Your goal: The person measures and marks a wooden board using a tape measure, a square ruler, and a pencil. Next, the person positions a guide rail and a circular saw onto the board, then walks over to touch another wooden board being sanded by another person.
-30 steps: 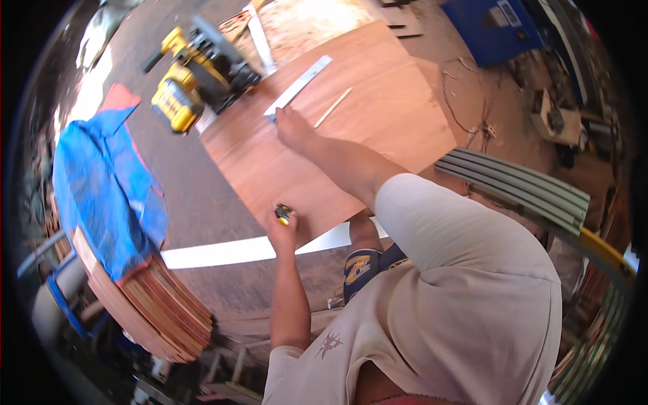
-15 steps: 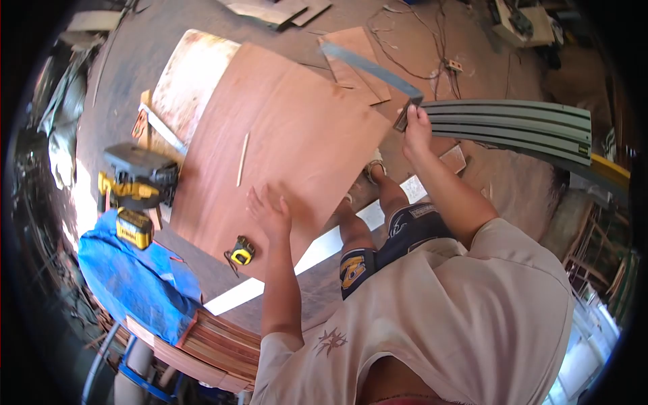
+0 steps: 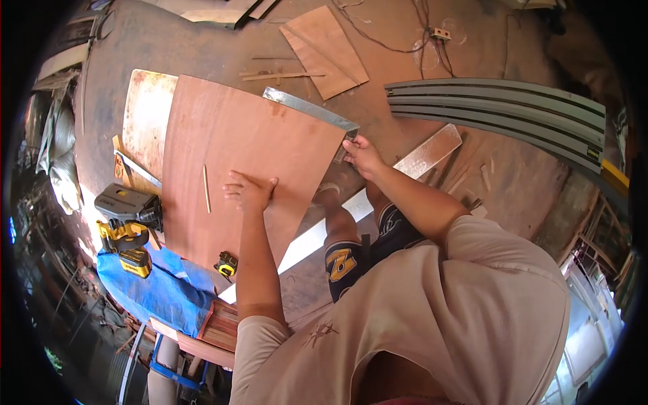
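Observation:
My left hand (image 3: 251, 193) lies with its fingers spread on a large reddish plywood sheet (image 3: 223, 142). A thin wooden stick (image 3: 206, 188) rests on the sheet to the left of that hand, and a black and yellow tape measure (image 3: 227, 264) lies near the sheet's lower edge. At the sheet's right corner, my right hand (image 3: 362, 155) grips the handle end of a metal try square (image 3: 310, 109). The square's blade runs along the sheet's far edge.
A yellow and black cordless tool (image 3: 128, 216) stands at the left, by a blue cloth (image 3: 155, 290). A long grey guide rail (image 3: 499, 115) extends at the right. A loose plywood piece (image 3: 324, 54) and cables with a socket (image 3: 440, 33) lie on the floor beyond.
The square has moved from above the sheet's right corner onto its far edge, with my right hand on it. My left hand has slid further onto the sheet. The camera view has shifted.

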Tool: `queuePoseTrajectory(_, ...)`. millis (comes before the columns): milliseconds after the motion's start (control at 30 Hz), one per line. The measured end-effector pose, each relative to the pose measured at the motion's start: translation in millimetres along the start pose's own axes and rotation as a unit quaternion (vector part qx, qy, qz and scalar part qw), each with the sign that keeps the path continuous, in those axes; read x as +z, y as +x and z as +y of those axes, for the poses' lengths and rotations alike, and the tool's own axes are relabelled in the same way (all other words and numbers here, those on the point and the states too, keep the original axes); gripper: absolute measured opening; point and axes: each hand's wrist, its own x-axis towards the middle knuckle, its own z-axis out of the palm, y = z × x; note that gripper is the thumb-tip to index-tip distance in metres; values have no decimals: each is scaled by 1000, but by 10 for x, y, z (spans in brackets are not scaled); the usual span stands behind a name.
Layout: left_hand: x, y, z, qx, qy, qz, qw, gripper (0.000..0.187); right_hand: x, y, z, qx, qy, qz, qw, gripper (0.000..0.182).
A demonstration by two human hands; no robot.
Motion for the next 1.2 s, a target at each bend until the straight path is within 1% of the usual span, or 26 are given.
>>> queuePoseTrajectory(100,26,25,-27,2,-8,0,1000,135,-5,-48,-88,28,10,-21,999,7)
queuePoseTrajectory(200,21,35,-44,1,-19,-7,1000,135,7,-79,-83,35,7,-13,999,7)
queuePoseTrajectory(267,23,24,-44,-5,-26,-11,1000,135,-6,-67,-68,10,-28,-19,999,8)
queuePoseTrajectory(667,-57,-56,44,-22,-31,-19,999,133,-93,10,-60,8,-46,-55,997,14)
queuePoseTrajectory(767,-71,-63,55,-22,-34,-23,999,133,-100,8,-90,19,-72,-53,996,15)
queuePoseTrajectory(1000,-80,-75,68,-23,-49,-28,998,132,-64,-21,-149,36,-79,-45,995,16)
queuePoseTrajectory(1067,-62,-56,54,-26,-51,-28,998,132,-37,-42,-178,32,-91,-39,995,12)
queuePoseTrajectory(1133,-37,-47,33,-8,-56,-12,998,132,-33,-38,-175,32,-88,-40,995,12)
queuePoseTrajectory(1200,-73,-62,61,-18,-60,-19,998,132,-34,-31,-185,33,-88,-42,995,13)
